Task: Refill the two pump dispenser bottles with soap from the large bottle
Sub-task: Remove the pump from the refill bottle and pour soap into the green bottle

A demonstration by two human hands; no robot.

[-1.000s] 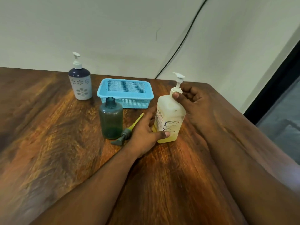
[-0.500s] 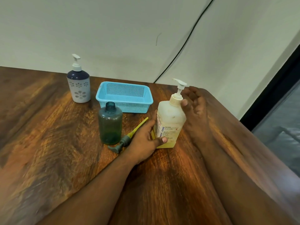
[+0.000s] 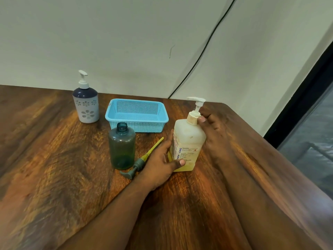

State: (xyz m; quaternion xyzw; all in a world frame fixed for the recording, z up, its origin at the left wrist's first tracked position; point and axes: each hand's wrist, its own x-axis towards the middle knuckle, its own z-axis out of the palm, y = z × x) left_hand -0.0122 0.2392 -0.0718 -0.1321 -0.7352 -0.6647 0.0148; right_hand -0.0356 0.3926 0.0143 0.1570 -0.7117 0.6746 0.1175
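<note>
The large translucent soap bottle (image 3: pixel 187 141) stands upright on the wooden table (image 3: pixel 54 168), a little yellow soap at its bottom and its white pump on top. My left hand (image 3: pixel 160 163) grips its lower body from the left. My right hand (image 3: pixel 214 130) reaches round from the right, thumb and fingers pinching the pump collar at the neck. Left of it stands a green see-through bottle (image 3: pixel 122 147), its neck open. Its grey pump head with yellow tube (image 3: pixel 142 160) lies on the table beside it. A white and navy flowered dispenser (image 3: pixel 86 103) stands at the back left, pump fitted.
A light blue plastic basket (image 3: pixel 137 115) sits behind the green bottle. The table's right edge and rounded corner lie close to the right of my right hand. A black cable runs down the wall behind.
The view has tilted up and shifted, so everything sits lower in frame. My right hand's fingers have shifted from near the bottle's shoulder onto the pump collar. The left hand keeps its grip.
</note>
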